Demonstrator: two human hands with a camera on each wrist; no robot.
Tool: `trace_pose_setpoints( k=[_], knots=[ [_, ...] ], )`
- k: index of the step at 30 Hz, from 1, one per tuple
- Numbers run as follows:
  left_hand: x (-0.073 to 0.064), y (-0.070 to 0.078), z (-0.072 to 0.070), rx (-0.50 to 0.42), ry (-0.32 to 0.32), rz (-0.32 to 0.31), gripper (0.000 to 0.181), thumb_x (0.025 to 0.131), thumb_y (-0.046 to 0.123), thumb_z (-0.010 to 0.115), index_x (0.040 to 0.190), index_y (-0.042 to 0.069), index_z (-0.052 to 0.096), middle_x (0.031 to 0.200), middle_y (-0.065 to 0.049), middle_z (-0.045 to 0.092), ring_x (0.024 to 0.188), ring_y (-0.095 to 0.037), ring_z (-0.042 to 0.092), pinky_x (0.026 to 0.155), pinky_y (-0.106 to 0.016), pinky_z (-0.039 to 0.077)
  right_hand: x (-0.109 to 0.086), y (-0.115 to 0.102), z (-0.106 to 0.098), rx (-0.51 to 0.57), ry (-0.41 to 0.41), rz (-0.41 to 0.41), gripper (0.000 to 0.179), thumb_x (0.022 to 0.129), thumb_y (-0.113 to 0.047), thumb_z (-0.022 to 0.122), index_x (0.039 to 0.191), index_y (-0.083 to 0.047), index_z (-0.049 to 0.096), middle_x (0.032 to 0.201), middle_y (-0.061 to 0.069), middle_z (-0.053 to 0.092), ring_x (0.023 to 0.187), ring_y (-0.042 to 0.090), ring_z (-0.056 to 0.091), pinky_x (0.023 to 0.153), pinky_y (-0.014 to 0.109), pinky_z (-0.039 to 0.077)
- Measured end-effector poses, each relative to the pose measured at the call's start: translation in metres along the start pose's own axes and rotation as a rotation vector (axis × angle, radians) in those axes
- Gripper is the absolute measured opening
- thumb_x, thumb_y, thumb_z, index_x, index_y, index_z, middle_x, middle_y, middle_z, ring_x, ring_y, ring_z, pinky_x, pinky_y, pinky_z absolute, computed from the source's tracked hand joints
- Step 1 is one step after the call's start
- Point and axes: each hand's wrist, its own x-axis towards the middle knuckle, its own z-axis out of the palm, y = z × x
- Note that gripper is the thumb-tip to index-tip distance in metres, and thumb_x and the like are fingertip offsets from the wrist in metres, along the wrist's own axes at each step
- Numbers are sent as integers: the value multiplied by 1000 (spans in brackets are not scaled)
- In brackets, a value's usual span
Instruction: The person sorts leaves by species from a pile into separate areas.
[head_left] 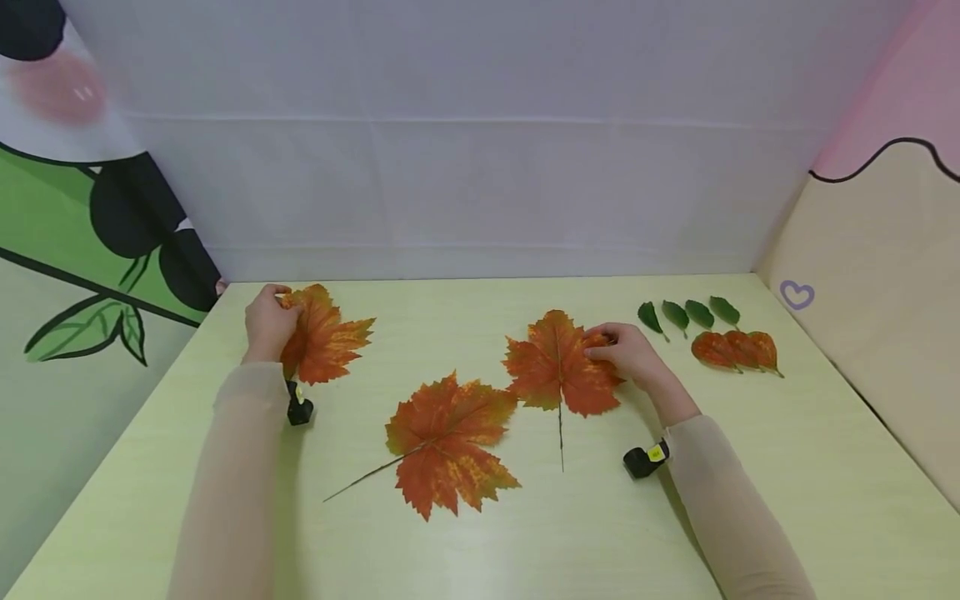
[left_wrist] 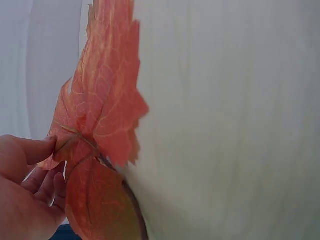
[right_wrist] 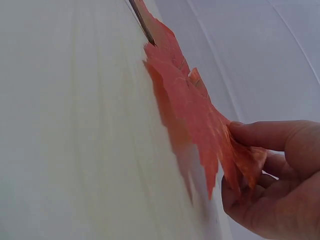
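At the back left of the table, my left hand (head_left: 272,323) pinches the edge of an orange-red maple leaf (head_left: 324,337). In the left wrist view the thumb lies on that leaf (left_wrist: 105,95), with the fingers behind it and a dark stem running down. Right of centre, my right hand (head_left: 628,353) pinches the right edge of a second maple leaf (head_left: 558,358), whose stem points toward me. The right wrist view has this leaf (right_wrist: 185,100) between thumb and fingers, partly off the table. A third maple leaf (head_left: 450,446) lies between the hands, its stem toward the lower left.
Several small green leaves (head_left: 699,314) lie in a row at the back right. Just in front of them are overlapping small red-orange leaves (head_left: 735,350). A pale wall (head_left: 480,192) rises behind the table (head_left: 480,558), and printed panels stand at both sides.
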Motion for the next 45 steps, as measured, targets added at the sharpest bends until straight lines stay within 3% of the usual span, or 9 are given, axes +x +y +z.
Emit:
trace_pose_setpoints(
  k=[8, 14, 20, 27, 33, 37, 41, 45],
  knots=[
    [-1, -8, -1, -6, -14, -30, 51, 92, 19, 49, 134, -4, 33, 119, -28, 47, 102, -38, 46, 84, -45, 41, 1, 2, 0, 7, -9, 31, 33, 86, -11, 62, 116, 1, 56, 97, 10, 55, 74, 15, 49, 60, 22, 44],
    [-1, -11, -6, 37, -23, 15, 49, 91, 16, 44, 133, -7, 34, 122, -30, 46, 111, -44, 42, 94, -50, 33, 2, 2, -1, 8, -21, 12, 34, 87, -11, 61, 118, 2, 55, 95, 11, 57, 72, 13, 51, 60, 22, 44],
    [-5, 0, -13, 34, -55, 23, 43, 92, 16, 41, 129, -6, 41, 125, -28, 45, 112, -43, 40, 96, -50, 33, 3, 2, -3, -6, -19, -12, 32, 87, -11, 61, 116, 0, 56, 100, 13, 55, 77, 16, 50, 62, 23, 45],
    [-24, 18, -13, -35, -106, 74, 38, 93, 16, 42, 125, -4, 46, 120, -25, 49, 106, -38, 46, 88, -46, 39, 3, 4, -4, -1, -23, -22, 32, 87, -11, 61, 117, 0, 57, 100, 13, 54, 76, 17, 50, 62, 23, 44],
    [-50, 38, -5, -78, -260, 103, 38, 94, 20, 46, 126, -1, 46, 123, -22, 49, 109, -37, 47, 89, -46, 40, 2, 3, -1, 8, -26, -11, 34, 87, -11, 61, 119, 0, 55, 99, 12, 53, 75, 16, 50, 61, 23, 44],
    [-66, 53, -1, -32, -374, 122, 38, 94, 22, 48, 125, 0, 47, 122, -21, 48, 108, -35, 47, 87, -45, 41, 1, 2, 0, 2, -30, 3, 34, 88, -11, 60, 120, -1, 54, 99, 12, 53, 74, 16, 49, 61, 23, 44],
    [-82, 65, 4, -4, -486, 179, 41, 93, 25, 51, 124, 0, 47, 120, -21, 50, 106, -34, 49, 84, -43, 43, 1, 1, 1, 4, -26, 6, 35, 87, -11, 60, 120, 0, 53, 98, 12, 52, 76, 17, 48, 60, 23, 44],
    [-100, 73, 12, 27, -545, 236, 41, 90, 26, 56, 120, -2, 51, 114, -20, 55, 101, -32, 52, 81, -41, 45, 1, 1, 0, 2, -24, 8, 38, 87, -11, 61, 121, 0, 51, 100, 12, 51, 77, 17, 48, 61, 23, 43]
  ],
)
